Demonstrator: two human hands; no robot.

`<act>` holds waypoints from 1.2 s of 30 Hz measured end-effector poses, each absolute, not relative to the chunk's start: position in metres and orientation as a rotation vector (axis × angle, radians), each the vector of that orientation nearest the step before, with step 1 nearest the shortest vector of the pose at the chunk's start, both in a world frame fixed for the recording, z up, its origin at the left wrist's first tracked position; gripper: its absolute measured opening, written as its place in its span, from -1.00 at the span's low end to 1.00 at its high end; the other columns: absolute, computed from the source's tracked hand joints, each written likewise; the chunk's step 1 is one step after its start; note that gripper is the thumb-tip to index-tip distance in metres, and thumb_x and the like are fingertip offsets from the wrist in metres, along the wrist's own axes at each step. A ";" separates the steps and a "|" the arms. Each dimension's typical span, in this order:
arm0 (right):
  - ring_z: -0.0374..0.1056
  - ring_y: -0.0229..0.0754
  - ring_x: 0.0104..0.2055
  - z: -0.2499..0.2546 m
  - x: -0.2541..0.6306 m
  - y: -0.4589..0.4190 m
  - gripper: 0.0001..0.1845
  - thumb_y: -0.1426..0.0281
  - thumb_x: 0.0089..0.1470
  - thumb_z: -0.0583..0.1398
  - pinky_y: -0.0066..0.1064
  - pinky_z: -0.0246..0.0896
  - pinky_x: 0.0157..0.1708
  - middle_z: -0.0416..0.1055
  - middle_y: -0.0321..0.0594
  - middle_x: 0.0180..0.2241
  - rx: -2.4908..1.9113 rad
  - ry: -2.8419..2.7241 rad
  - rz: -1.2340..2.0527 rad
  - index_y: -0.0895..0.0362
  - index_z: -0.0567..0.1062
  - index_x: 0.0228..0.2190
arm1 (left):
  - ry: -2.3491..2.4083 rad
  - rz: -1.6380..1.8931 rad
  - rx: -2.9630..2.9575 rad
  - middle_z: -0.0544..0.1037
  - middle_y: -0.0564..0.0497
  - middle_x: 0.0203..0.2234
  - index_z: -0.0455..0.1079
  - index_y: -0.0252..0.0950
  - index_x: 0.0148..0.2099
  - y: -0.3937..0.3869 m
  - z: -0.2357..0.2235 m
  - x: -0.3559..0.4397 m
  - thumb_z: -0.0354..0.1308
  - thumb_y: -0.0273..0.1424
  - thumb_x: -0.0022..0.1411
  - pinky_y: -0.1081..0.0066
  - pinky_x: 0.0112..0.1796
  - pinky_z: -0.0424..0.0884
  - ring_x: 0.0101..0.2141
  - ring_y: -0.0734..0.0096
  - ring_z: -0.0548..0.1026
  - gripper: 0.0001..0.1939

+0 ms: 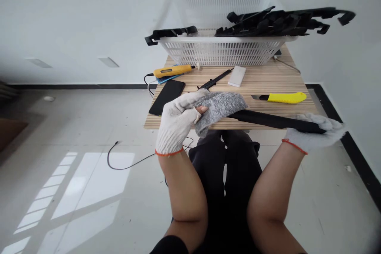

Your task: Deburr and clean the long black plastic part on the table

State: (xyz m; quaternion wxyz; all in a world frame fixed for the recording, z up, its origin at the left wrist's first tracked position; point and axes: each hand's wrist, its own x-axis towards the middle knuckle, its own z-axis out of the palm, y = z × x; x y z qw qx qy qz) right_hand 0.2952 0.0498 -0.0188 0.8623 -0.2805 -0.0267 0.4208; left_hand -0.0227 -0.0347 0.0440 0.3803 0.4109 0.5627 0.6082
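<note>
Both of my hands wear white knit gloves with orange cuffs. My left hand is closed on a grey cloth, its bare thumb tip showing through the glove. The cloth lies over the left end of a long black plastic part, hiding that end. Around the part's right end, my right hand is closed. The part is held nearly level above the table's front edge. Just beyond it lies a yellow utility knife with its blade out.
A white plastic basket with several black plastic parts stands at the back of the wooden table. A yellow corded tool, a black phone, a caliper and a white block lie in front. A cable trails below.
</note>
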 end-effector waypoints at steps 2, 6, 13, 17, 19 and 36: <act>0.22 -0.30 -0.72 -0.020 0.293 0.051 -0.38 -0.01 0.36 -0.05 -0.41 0.17 -0.74 0.12 -0.48 -0.70 -0.479 -0.071 0.868 0.04 0.17 -0.66 | 1.490 1.545 1.078 0.68 -0.06 -0.12 0.65 -0.26 -0.06 -0.035 0.046 -0.019 0.35 -0.45 -0.03 0.31 -0.14 0.61 -0.11 0.16 0.63 -0.59; 0.18 -0.24 -0.74 -0.016 0.275 0.053 -0.39 0.01 0.36 -0.02 -0.36 0.11 -0.78 0.04 -0.46 -0.72 -0.413 -0.141 0.865 0.04 0.11 -0.66 | 1.724 1.476 1.252 0.63 -0.03 -0.04 0.59 -0.21 0.03 -0.028 0.045 -0.006 0.34 -0.44 -0.04 0.17 0.08 0.52 0.01 0.09 0.57 -0.50; 0.25 -0.22 -0.69 -0.011 0.236 0.053 -0.37 -0.05 0.33 0.02 -0.34 0.19 -0.71 -0.08 -0.47 -0.72 -0.372 -0.214 0.917 0.05 0.06 -0.64 | 2.298 1.149 1.594 0.22 -0.08 0.38 0.46 -0.05 0.20 -0.017 0.045 0.021 0.40 -0.34 -0.12 -0.26 0.36 -0.02 0.39 -0.33 0.06 -0.25; 0.18 -0.26 -0.69 -0.008 0.220 0.051 -0.32 -0.08 0.31 0.02 -0.37 0.18 -0.68 -0.15 -0.45 -0.71 -0.260 -0.268 1.022 0.06 -0.01 -0.66 | 2.302 1.126 1.722 0.18 -0.07 0.41 0.43 -0.05 0.22 -0.014 0.045 0.042 0.41 -0.33 -0.12 -0.33 0.37 -0.29 0.41 -0.35 -0.01 -0.22; 0.09 -0.31 -0.70 -0.005 0.210 0.050 -0.30 -0.09 0.33 -0.02 -0.42 0.15 -0.67 -0.19 -0.45 -0.71 -0.216 -0.298 1.026 0.07 -0.05 -0.66 | 2.278 1.136 1.760 0.18 -0.05 0.41 0.42 -0.04 0.22 -0.014 0.045 0.055 0.42 -0.34 -0.10 -0.32 0.38 -0.34 0.43 -0.32 -0.03 -0.23; 0.17 -0.31 -0.67 -0.001 0.203 0.054 -0.36 -0.06 0.30 0.01 -0.40 0.24 -0.61 -0.12 -0.47 -0.70 -0.269 -0.164 1.041 0.07 -0.01 -0.62 | 2.176 1.216 1.796 0.16 -0.05 0.44 0.41 -0.02 0.24 -0.013 0.045 0.082 0.48 -0.36 -0.10 -0.29 0.41 -0.26 0.47 -0.26 -0.13 -0.20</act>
